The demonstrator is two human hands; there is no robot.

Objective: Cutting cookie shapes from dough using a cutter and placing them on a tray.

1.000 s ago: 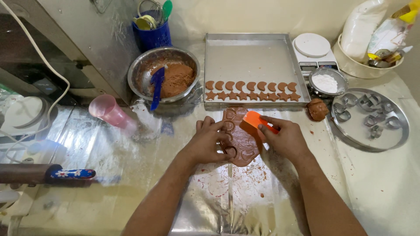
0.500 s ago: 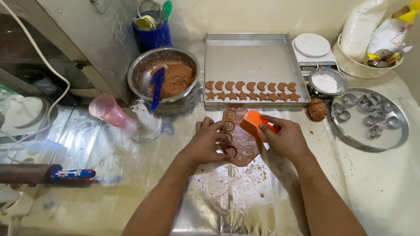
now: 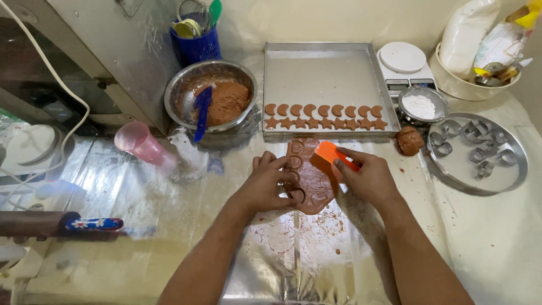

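1. The left hand [image 3: 265, 183] is pressing flat on the left edge of the rolled brown dough sheet [image 3: 309, 179], fingers spread apart and clamped on nothing
2. The dough sheet is lying on the foil-covered table [image 3: 169, 226] between both hands, its long axis running away from the person toward the baking tray [image 3: 322, 73]; it is thin, reddish brown, and showing cut crescent and heart outlines
3. The right hand [image 3: 367, 178] is touching the sheet's right side, fingers pinched together on an orange scraper [image 3: 330, 152] that is angling down-left onto the dough
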